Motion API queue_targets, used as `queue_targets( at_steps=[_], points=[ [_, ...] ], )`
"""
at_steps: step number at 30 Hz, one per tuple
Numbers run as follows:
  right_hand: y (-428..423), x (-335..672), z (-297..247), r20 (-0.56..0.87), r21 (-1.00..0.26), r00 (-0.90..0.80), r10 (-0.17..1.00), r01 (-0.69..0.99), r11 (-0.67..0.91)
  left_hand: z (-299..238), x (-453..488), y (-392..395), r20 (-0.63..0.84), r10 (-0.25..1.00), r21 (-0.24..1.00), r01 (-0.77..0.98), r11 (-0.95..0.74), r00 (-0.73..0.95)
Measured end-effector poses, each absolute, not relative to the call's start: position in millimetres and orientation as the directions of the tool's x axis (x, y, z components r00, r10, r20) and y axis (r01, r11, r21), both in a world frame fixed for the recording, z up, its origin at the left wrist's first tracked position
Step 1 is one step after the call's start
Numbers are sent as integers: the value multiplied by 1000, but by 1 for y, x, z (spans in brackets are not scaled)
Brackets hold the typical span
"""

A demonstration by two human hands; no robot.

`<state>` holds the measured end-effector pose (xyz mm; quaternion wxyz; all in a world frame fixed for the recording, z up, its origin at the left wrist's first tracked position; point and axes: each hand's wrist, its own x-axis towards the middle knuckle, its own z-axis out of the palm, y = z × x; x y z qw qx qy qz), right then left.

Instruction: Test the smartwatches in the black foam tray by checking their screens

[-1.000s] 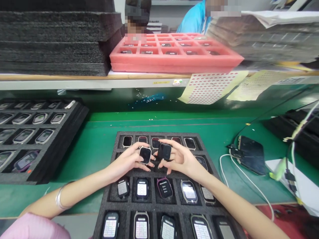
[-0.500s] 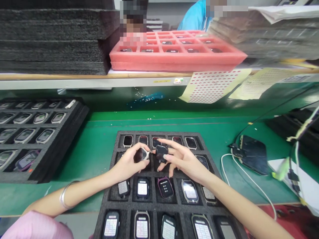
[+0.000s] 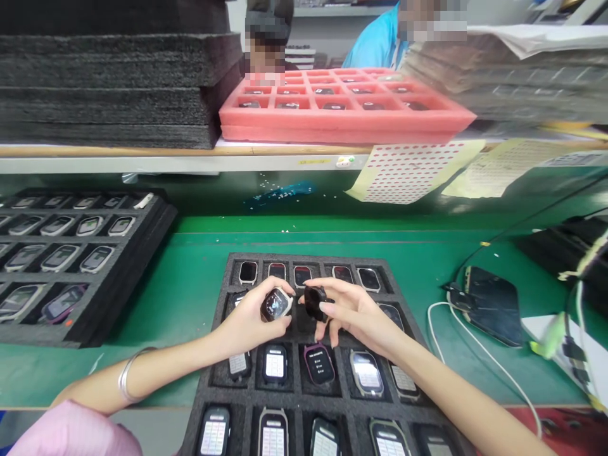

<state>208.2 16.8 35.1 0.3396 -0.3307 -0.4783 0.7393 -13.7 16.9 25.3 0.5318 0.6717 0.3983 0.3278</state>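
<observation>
My left hand [image 3: 259,316] is closed round a silver-rimmed smartwatch [image 3: 276,303], whose screen is lit. Pinched in the fingers of my right hand [image 3: 354,310] is a black smartwatch [image 3: 314,301] with a dark face. Both watches are strapless and held apart above a black foam tray [image 3: 294,398]. Several watches lie in the tray's compartments, among them a purple-rimmed watch [image 3: 320,364] with a lit menu and a silver watch [image 3: 367,372]. My right hand hides part of the second row.
Another foam tray of watches [image 3: 137,253] sits at the left. A pink foam tray [image 3: 349,132] rests on the shelf beside stacked black foam [image 3: 109,101]. At the right lie a dark phone-like device [image 3: 491,307] and a white cable [image 3: 494,361]. People are beyond the shelf.
The silver-rimmed watch's screen has gone from dark to lit. The black watch has turned in my right hand. The whole view has shifted slightly.
</observation>
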Motion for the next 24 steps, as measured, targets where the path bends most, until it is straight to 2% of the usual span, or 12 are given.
queue_targets(
  at_steps=[4,10,15,19,24],
  points=[
    [16,208,35,-166,-930,-548,820,-188,-314,26,-13,16,-11,888,977,196,-89,459],
    [15,207,33,-159,-941,-511,845,-180,-286,23,-15,17,11,866,956,248,-155,500],
    [15,206,32,-132,-936,-551,824,-205,-287,22,-15,17,48,882,956,235,-177,469],
    [16,208,31,-143,-938,-563,814,-184,-292,25,-15,15,39,857,948,252,-194,514],
    [17,210,30,-140,-939,-587,797,-177,-296,26,-15,14,98,852,930,257,-262,514]
  ],
)
